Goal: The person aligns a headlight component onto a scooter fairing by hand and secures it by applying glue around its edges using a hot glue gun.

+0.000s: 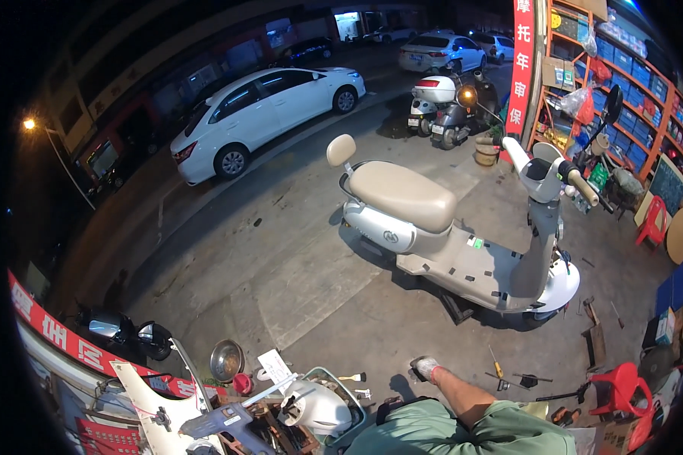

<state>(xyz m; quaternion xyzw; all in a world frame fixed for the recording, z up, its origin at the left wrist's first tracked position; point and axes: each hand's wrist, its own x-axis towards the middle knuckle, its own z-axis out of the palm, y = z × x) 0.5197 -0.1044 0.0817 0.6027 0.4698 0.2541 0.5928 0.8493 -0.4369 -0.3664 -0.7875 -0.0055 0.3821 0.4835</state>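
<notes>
My right hand (425, 368) is low in the middle, in a whitish work glove with darker fingertips. The forearm comes out of a green short sleeve (535, 432) and points forward and left. Its fingers are curled in. Something dark lies at them, too small to make out. My left hand does not show. Ahead of me a beige and white electric scooter (402, 193) stands tilted on the concrete, its handlebar to the right. On the ground right of my hand lie a yellow-handled screwdriver (498, 369) and a black part (533, 379).
At the lower left are a metal bowl (227, 359), a white scooter cover (319, 406), a brush (353, 377) and a dark power tool (220, 421). A red plastic stool (622, 389) is at the lower right. Orange shelves (664, 125) line the right; a white car (269, 114) is on the street.
</notes>
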